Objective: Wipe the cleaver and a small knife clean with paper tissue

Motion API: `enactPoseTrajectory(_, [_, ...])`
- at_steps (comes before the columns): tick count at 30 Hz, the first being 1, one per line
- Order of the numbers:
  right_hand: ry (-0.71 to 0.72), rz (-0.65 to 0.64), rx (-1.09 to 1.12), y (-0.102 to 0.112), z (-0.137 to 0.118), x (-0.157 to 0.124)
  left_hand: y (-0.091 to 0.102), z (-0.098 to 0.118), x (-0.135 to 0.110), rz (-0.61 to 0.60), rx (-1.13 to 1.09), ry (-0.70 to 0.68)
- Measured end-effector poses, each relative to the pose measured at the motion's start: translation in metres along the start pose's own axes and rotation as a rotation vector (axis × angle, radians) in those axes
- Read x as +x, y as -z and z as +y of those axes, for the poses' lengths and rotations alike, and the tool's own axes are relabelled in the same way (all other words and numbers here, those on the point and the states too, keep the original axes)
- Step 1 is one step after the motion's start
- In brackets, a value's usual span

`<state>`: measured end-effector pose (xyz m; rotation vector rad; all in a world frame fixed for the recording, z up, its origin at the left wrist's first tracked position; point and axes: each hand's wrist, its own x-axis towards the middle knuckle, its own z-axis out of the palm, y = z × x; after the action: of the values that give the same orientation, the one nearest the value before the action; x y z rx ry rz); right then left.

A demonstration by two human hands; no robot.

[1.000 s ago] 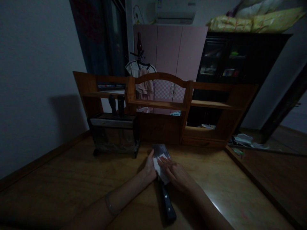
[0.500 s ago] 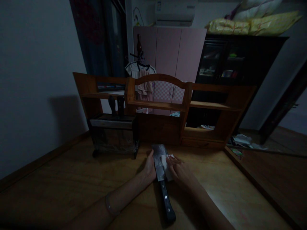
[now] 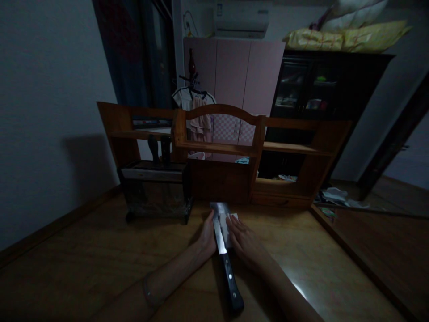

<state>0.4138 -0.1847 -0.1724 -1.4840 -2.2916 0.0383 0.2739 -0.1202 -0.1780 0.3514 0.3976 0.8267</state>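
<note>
Left hand point(image 3: 208, 235) grasps the cleaver point(image 3: 220, 245) by its broad, shiny metal blade; right hand point(image 3: 247, 243) lays straight fingers on a thin white wipe point(image 3: 223, 223) upon it, whether gripping is unclear. The riveted black handle point(image 3: 229, 282) points toward the wearer, over a smooth, glossy wooden table point(image 3: 167, 241).

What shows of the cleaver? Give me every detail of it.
The cleaver has a broad, oblong, grey blade that looks like metal, shiny along its left side, and a black handle with pale rivets. It points away from the person, handle nearest them, over the wooden tabletop. The left hand touches the blade's left edge; the right hand lies on a white wipe covering part of the blade. Whether the blade touches the tabletop cannot be told.
</note>
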Motion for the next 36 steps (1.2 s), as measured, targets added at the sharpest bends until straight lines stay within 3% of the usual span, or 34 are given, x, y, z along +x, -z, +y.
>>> enactPoseTrajectory(3, [-0.017,-0.004,0.036,-0.004,0.003,0.002,-0.001,0.000,0.001,0.053,-0.023,-0.033])
enactPoseTrajectory(36, [-0.043,0.086,-0.056,0.013,-0.010,0.001,0.011,0.002,0.006,0.028,0.025,-0.009])
